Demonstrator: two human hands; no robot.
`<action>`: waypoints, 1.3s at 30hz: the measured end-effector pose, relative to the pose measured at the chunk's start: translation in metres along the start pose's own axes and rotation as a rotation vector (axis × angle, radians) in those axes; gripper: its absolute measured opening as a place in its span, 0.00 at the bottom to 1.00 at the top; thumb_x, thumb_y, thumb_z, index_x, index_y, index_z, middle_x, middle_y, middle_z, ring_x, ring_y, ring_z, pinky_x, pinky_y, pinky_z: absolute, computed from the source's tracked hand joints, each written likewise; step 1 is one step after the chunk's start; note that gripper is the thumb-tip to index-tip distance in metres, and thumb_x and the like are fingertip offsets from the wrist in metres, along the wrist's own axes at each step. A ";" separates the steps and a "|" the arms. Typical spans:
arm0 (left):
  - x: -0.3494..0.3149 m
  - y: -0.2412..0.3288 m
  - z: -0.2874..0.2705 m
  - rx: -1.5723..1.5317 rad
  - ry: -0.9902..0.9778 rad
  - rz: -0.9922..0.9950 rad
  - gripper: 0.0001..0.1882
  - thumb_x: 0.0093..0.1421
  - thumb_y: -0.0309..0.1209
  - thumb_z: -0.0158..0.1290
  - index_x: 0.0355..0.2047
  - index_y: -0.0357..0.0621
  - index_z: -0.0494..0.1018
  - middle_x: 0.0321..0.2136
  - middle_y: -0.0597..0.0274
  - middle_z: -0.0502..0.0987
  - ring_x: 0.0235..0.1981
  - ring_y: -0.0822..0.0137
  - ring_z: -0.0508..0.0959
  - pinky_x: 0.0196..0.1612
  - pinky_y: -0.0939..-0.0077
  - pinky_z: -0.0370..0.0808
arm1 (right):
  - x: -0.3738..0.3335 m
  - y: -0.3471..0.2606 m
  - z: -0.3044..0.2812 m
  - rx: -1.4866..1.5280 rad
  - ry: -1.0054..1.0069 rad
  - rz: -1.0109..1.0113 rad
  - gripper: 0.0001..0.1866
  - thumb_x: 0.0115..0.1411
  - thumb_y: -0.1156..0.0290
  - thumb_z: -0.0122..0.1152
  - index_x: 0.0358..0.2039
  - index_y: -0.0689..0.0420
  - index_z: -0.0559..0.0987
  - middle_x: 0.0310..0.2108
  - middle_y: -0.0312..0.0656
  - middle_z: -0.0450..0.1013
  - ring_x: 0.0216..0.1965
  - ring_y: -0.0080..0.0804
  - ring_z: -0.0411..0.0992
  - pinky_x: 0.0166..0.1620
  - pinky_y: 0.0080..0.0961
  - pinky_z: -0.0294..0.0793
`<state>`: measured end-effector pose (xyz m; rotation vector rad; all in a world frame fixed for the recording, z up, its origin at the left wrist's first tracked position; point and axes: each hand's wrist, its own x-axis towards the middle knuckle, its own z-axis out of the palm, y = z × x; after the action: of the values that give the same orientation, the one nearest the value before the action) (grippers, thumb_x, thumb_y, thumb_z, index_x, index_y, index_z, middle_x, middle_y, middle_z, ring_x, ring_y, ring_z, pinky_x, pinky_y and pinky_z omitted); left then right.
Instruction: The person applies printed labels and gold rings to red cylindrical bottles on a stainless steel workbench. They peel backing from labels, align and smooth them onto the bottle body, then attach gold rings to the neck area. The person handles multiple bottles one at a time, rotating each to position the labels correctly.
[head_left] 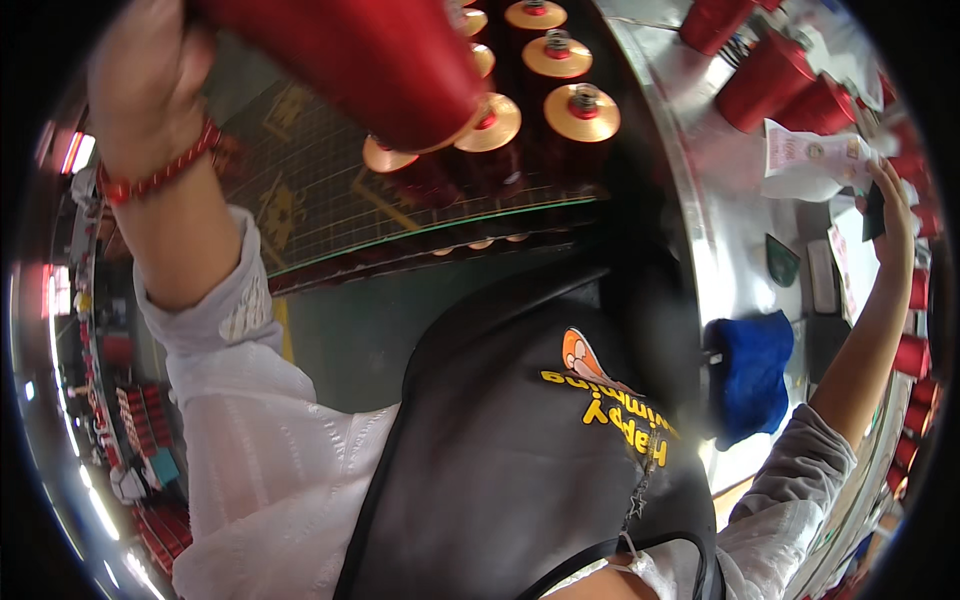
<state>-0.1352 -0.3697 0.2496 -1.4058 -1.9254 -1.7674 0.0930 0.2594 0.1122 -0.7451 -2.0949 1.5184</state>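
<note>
Deep red colours the tapered container at 11 o'clock; gold discs show at 1, a white-and-pink packet at 2, a dark-green piece at 3, a blue cloth between 3 and 4. Yellow lettering and orange print brighten a black apron at 6.

**Blue Cloth Lay Crumpled Beside Us**

We had a crumpled blue cloth on the shiny metal table to our right. On our other side we saw a dark gridded surface with golden markings. Below it, we looked onto a green floor. Far left, we noticed a teal object, too small to identify, and bright lights.
</note>
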 end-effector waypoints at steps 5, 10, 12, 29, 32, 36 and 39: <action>-0.074 -0.027 -0.042 0.381 0.417 -0.240 0.17 0.63 0.39 0.60 0.45 0.39 0.80 0.40 0.65 0.81 0.41 0.73 0.79 0.46 0.79 0.73 | 0.038 0.027 0.009 -0.027 -0.112 0.049 0.12 0.64 0.63 0.61 0.46 0.50 0.78 0.34 0.28 0.72 0.32 0.13 0.68 0.28 0.14 0.66; -0.096 -0.151 -0.097 0.861 0.509 -0.353 0.20 0.62 0.45 0.60 0.38 0.38 0.79 0.32 0.63 0.83 0.35 0.75 0.77 0.43 0.77 0.74 | 0.030 0.027 0.004 0.003 -0.102 0.079 0.13 0.63 0.63 0.61 0.48 0.49 0.77 0.35 0.27 0.70 0.31 0.12 0.66 0.27 0.13 0.65; -0.098 -0.222 -0.121 0.813 0.573 -0.302 0.20 0.60 0.44 0.61 0.38 0.37 0.79 0.31 0.57 0.82 0.34 0.70 0.79 0.42 0.73 0.74 | 0.023 0.025 0.005 -0.024 0.032 0.090 0.13 0.64 0.63 0.61 0.48 0.50 0.77 0.35 0.27 0.70 0.29 0.12 0.65 0.26 0.13 0.64; -0.050 -0.376 -0.099 1.092 0.357 -0.581 0.32 0.60 0.61 0.45 0.43 0.45 0.80 0.44 0.44 0.80 0.48 0.42 0.78 0.51 0.47 0.71 | -0.039 -0.029 -0.028 -0.378 0.193 -0.028 0.15 0.65 0.65 0.57 0.50 0.55 0.78 0.44 0.31 0.72 0.43 0.19 0.69 0.39 0.18 0.70; -0.056 -0.375 -0.144 1.248 0.242 -0.490 0.33 0.61 0.60 0.47 0.48 0.42 0.79 0.47 0.39 0.78 0.48 0.43 0.78 0.52 0.50 0.72 | -0.043 -0.070 0.032 -0.454 0.149 -0.066 0.14 0.66 0.64 0.54 0.49 0.54 0.78 0.46 0.31 0.71 0.46 0.20 0.69 0.43 0.19 0.70; -0.036 -0.253 -0.099 0.463 0.554 -0.125 0.22 0.68 0.38 0.51 0.53 0.29 0.72 0.56 0.45 0.73 0.58 0.54 0.72 0.62 0.61 0.67 | -0.043 -0.102 0.066 -0.625 -0.077 -0.332 0.12 0.64 0.66 0.59 0.45 0.58 0.79 0.43 0.38 0.74 0.44 0.26 0.72 0.45 0.23 0.70; -0.012 -0.146 0.046 -0.164 0.158 -0.050 0.20 0.68 0.26 0.44 0.56 0.25 0.67 0.55 0.45 0.71 0.61 0.52 0.70 0.66 0.57 0.65 | -0.048 -0.131 0.087 -0.840 -0.169 -0.498 0.11 0.62 0.69 0.62 0.42 0.62 0.80 0.44 0.49 0.76 0.47 0.37 0.75 0.52 0.32 0.71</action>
<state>-0.2123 -0.3154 0.1286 -1.2329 -1.7857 -2.0343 0.0523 0.1336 0.2094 -0.2895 -2.7802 0.4192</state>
